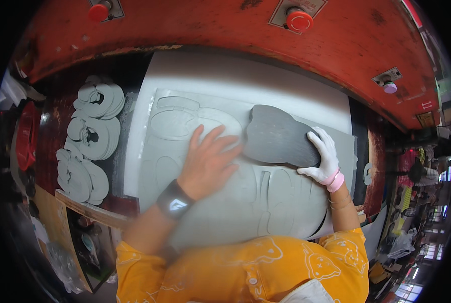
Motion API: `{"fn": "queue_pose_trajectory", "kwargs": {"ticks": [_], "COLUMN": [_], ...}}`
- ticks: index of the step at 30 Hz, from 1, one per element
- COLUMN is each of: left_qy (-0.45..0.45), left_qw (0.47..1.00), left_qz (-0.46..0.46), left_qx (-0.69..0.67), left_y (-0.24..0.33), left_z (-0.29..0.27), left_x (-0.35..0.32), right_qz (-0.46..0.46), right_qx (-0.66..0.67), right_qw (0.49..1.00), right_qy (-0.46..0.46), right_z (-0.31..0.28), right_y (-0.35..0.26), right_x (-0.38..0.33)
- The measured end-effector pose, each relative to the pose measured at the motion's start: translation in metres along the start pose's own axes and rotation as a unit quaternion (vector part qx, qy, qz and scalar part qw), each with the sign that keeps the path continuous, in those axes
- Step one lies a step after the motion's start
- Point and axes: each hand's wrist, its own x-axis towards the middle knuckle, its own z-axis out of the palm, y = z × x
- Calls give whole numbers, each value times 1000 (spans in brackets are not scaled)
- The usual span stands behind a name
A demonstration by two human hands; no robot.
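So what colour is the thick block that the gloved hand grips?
The block is dark grey, clearest in the head view.

Left hand point(207, 164) blurred, palm down, fingers spread, gloved right hand point(325, 157) curved, thumb apart

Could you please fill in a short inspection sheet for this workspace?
Surface: white board with a grey sheet lying on it.
Job's things: the sheet bears several cut outlines; a thick dark grey block is over its upper right part, and whether it rests flat cannot be told.
Clutter: stacked grey cut pieces to the left of the board; a small grey piece to the right.
Left hand: bare, spread open over the sheet, blurred; contact unclear.
Right hand: white-gloved, gripping the block's right end.
Cables: nothing seen.
Surroundings: red machine front beyond the board, with red push button; red basket far left.
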Motion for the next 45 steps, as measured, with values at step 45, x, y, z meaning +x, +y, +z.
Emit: {"fn": "queue_pose_trajectory", "kwargs": {"ticks": [45], "left_qy": [168], "left_qw": [975], "left_qz": [-34], "left_qx": [143], "left_y": [73], "left_z": [45], "left_x": [-107], "right_qz": [329], "right_qx": [82], "right_qw": [886], "right_qy": [317], "right_z": [-49], "right_y": [83], "right_x": [-163]}}
